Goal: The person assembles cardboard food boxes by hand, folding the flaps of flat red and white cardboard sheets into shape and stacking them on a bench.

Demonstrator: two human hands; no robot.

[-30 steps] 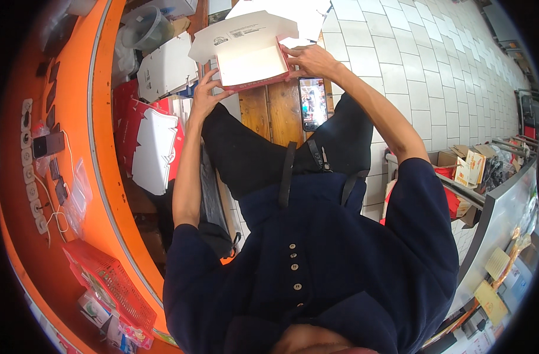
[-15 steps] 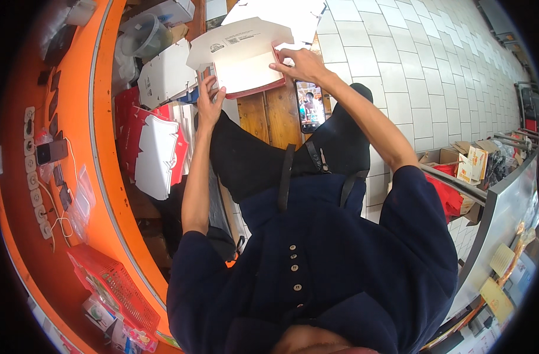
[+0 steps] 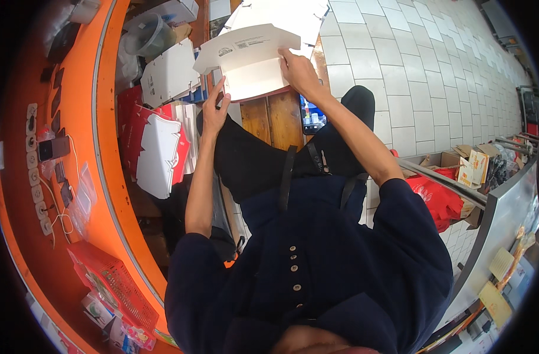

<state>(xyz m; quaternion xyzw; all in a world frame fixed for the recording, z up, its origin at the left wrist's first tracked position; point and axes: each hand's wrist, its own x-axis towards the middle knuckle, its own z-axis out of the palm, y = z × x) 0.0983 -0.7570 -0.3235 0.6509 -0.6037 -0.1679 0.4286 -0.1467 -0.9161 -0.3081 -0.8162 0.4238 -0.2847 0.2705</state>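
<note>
A partly folded cardboard box (image 3: 255, 79), white inside with some red showing at its near edge, sits on the wooden bench in front of me. Its far flap, printed in dark ink, stands raised and tilts away. At the near left corner, my left hand (image 3: 215, 111) has the side wall between its thumb and fingers. My right hand (image 3: 300, 75) grips the right side by the flap, fingers bent and partly hidden behind the board. Below the box, a phone (image 3: 312, 118) with a lit screen lies beside my right thigh, partly covered by my forearm.
Flat red and white box blanks (image 3: 160, 147) are stacked at the left. More white blanks (image 3: 169, 71) lie beyond them, near a clear plastic bucket (image 3: 148, 35). An orange counter (image 3: 107, 147) runs along the left. A metal rail (image 3: 446, 183) and a red bag (image 3: 434, 200) stand at the right.
The box has shifted slightly right, and its right side now opens outward with the flap. My right hand has moved right and down a little; my left hand has shifted slightly right and down.
</note>
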